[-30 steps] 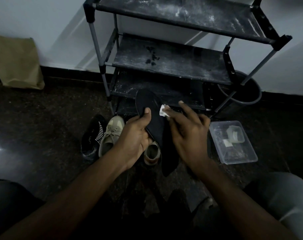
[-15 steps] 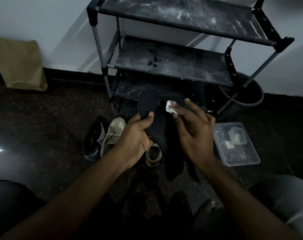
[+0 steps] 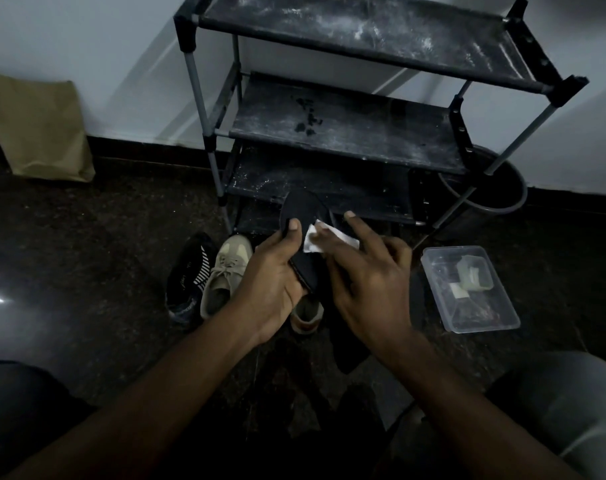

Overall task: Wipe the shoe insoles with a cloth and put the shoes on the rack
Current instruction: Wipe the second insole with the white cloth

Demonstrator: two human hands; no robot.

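dark speckled stone floor [image 3: 87, 254] runs under my knees. nearest to me, my left hand [image 3: 270, 282] is clamped on the black foam insole [image 3: 303, 211], thumb across its face, holding it toe-up above the shoes. my right hand [image 3: 367, 275] lies on it with fingers mostly straight, pressing the small white cloth [image 3: 329, 237] flat against the insole. the forefinger lifts clear and the thumb is hidden.

half a second back the cloth was only a bunched tip at the insole's right edge. now it is spread out and has slid left to the middle, almost touching my left thumb. i take that as one stroke across the forepart, with the heel half probably still to wipe.

below my hands, the beige lace-up sneaker [image 3: 225, 271] and the black shoe with white stripes [image 3: 190, 271] sit side by side on the floor, with a clear plastic box [image 3: 468, 289] off to the right. beyond stands the black tiered shoe rack [image 3: 346, 133]; the shoes are not yet on it.
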